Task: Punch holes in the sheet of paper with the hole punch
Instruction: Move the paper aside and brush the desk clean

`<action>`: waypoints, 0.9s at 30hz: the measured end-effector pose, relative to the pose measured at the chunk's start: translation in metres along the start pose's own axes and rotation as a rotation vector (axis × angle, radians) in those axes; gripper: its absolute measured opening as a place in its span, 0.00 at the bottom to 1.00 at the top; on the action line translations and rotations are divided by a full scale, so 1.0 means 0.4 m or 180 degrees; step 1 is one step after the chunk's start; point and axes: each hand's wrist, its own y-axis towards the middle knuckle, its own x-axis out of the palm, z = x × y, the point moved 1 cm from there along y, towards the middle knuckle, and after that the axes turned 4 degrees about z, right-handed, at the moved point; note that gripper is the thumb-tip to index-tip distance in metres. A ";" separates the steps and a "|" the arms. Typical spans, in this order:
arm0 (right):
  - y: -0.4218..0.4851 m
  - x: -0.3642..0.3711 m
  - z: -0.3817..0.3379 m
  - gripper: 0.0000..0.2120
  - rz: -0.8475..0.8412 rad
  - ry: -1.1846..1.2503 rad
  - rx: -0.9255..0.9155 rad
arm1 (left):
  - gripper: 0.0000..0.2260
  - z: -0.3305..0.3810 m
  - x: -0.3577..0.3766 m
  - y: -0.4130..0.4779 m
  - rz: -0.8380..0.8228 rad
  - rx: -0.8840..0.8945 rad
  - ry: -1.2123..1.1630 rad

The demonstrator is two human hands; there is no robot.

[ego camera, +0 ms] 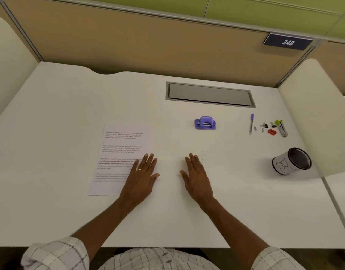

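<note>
Both hands flat, fingers spread, holding nothing: left hand (142,173) on sheet of paper (121,152) at 9 o'clock; right hand (196,173) on bare desk (50,123). Hole punch (205,123) at 1 o'clock (looks rigid, light; grip body sides). Paper flimsy; lift by an edge.

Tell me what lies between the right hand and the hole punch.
Nothing: in the head view, only bare white desk runs from the right hand up to the purple hole punch. The pen and clips sit off to the right.

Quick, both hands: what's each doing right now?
Left hand: open, flat on the printed sheet, holding nothing.
Right hand: open, flat on the desk, empty.
</note>
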 end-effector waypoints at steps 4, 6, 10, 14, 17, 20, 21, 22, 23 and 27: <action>-0.025 -0.045 0.138 0.30 -0.0011 -0.0030 0.0062 | 0.34 0.117 0.039 0.043 -0.0006 -0.0087 -0.0054; -0.026 -0.062 0.192 0.30 -0.0058 -0.0063 0.0039 | 0.37 0.158 0.059 0.067 0.0003 -0.0135 -0.0084; -0.014 -0.085 0.272 0.31 -0.0177 -0.0051 -0.0049 | 0.37 0.214 0.096 0.102 -0.0007 -0.0348 -0.0081; 0.014 -0.083 0.305 0.34 -0.0269 0.0037 -0.0091 | 0.37 0.227 0.127 0.115 0.0075 -0.0470 -0.0023; 0.041 -0.069 0.311 0.37 -0.0286 0.0014 -0.0116 | 0.31 0.221 0.143 0.110 0.0134 -0.0472 0.0009; 0.073 -0.052 0.298 0.38 -0.0282 0.0001 -0.0064 | 0.28 0.212 0.151 0.109 0.0205 -0.0453 0.0046; 0.081 -0.046 0.292 0.38 -0.0265 0.0025 -0.0037 | 0.28 0.210 0.154 0.109 0.0226 -0.0447 0.0041; 0.088 -0.039 0.286 0.38 -0.0248 0.0056 -0.0020 | 0.28 0.209 0.157 0.109 0.0247 -0.0443 0.0029; 0.094 -0.032 0.279 0.38 -0.0235 0.0081 -0.0022 | 0.27 0.208 0.159 0.109 0.0265 -0.0442 0.0014; 0.109 -0.009 0.243 0.36 -0.0305 0.0136 -0.0350 | 0.27 0.205 0.166 0.110 0.0349 -0.0423 -0.0011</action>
